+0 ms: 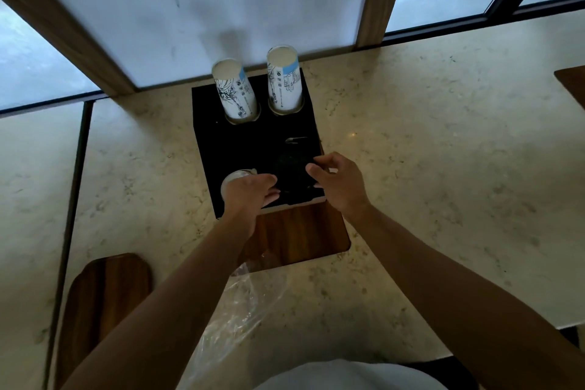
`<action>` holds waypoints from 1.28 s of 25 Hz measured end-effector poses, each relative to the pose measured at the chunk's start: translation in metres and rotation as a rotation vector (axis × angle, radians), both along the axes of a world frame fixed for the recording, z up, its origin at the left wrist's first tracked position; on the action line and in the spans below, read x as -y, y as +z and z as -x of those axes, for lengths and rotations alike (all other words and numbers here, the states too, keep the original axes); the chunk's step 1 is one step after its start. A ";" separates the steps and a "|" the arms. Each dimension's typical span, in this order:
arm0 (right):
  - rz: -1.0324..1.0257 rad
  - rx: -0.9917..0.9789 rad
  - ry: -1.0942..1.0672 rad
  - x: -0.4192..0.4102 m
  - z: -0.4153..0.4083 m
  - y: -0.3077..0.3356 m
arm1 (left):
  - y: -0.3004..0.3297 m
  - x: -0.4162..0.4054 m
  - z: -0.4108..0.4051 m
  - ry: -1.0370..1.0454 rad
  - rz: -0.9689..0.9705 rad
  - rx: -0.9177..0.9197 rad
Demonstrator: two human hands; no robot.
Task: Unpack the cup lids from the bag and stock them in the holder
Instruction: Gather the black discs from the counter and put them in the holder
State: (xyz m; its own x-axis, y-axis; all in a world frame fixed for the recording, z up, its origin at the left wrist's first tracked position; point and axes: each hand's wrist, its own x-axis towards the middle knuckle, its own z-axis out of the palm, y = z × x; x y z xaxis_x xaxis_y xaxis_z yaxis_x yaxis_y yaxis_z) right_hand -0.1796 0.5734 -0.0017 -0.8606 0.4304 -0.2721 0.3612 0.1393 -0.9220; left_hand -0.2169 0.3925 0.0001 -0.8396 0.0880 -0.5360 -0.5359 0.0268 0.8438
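Observation:
A black box-shaped holder (250, 136) stands on the marble counter against the window. Two stacks of printed white paper cups (235, 90) (284, 81) rise from its back wells. A stack of black cup lids (292, 172) sits in the front right well, hard to make out in the dark. White lids (234, 177) fill the front left well. My left hand (250, 195) rests over the white lids, fingers reaching toward the black ones. My right hand (340, 182) hovers at the black lids' right side, fingers curled, holding nothing I can see. A crumpled clear plastic bag (235, 307) lies on the counter under my left forearm.
A wooden board (297, 237) is set into the counter just in front of the holder. Another wooden board (104, 310) lies at the lower left, and a third shows at the right edge (573, 82). Window frames and frosted glass stand behind the holder.

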 end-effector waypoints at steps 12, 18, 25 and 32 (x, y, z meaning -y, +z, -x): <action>-0.450 -0.026 0.070 0.028 0.021 -0.008 | -0.020 -0.022 0.026 0.150 0.252 -0.047; -0.479 0.018 0.098 0.032 0.023 -0.015 | -0.027 -0.021 0.040 0.041 0.323 -0.013; -0.539 0.046 0.153 0.032 0.027 -0.019 | -0.030 -0.023 0.042 0.018 0.411 -0.022; -0.561 0.047 0.184 0.030 0.022 -0.023 | -0.024 -0.016 0.045 -0.145 0.549 -0.075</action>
State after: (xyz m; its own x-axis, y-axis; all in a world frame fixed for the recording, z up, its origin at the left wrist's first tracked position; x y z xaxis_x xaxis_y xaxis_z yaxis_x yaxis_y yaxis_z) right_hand -0.2019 0.5434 -0.0250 -0.9273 0.3643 -0.0857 0.3235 0.6650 -0.6732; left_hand -0.2618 0.4088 -0.0244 -0.8774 -0.0693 -0.4747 -0.4329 0.5406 0.7213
